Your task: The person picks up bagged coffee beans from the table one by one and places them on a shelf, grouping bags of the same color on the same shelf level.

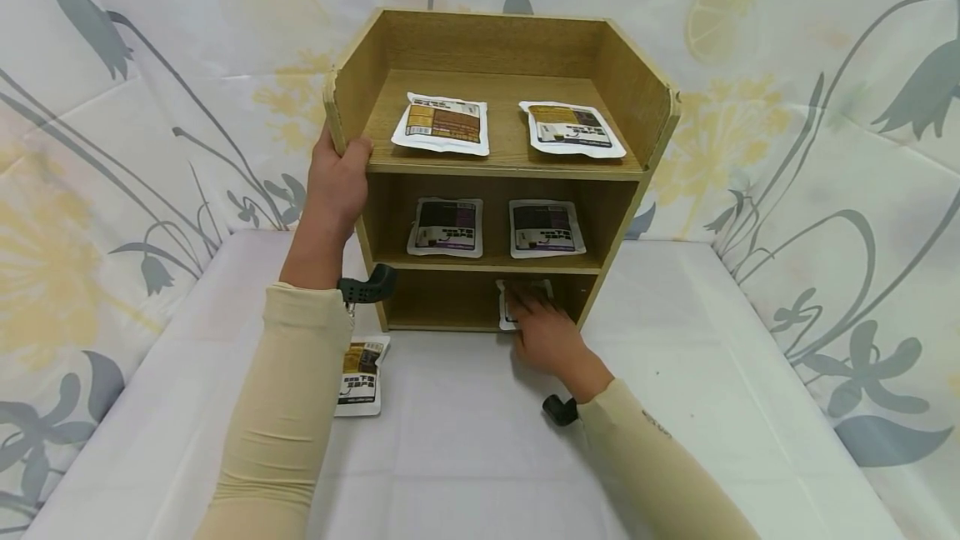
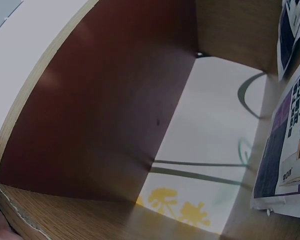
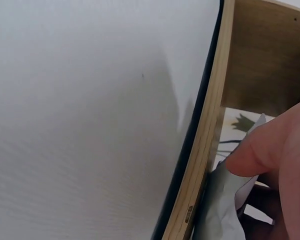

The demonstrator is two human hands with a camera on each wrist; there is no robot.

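Note:
A small three-tier wooden shelf (image 1: 483, 169) stands on the white cloth. My left hand (image 1: 333, 186) grips its left side panel near the upper board, thumb at the front edge. Low in the right part of the bottom tier, my right hand (image 1: 551, 340) holds a white-edged pouch (image 1: 505, 321), its fingers over the pouch's face. In the right wrist view the thumb (image 3: 255, 155) presses on the pouch's crinkled side, and most of the pouch is hidden.
On the top tier lie a brown-labelled pouch (image 1: 442, 125) and a yellow-and-purple one (image 1: 573, 130). Two dark-purple pouches (image 1: 447, 227) (image 1: 546, 228) sit in the middle tier. Another pouch (image 1: 362, 377) lies on the cloth beside my left forearm. Flower-patterned fabric (image 1: 787, 148) hangs behind.

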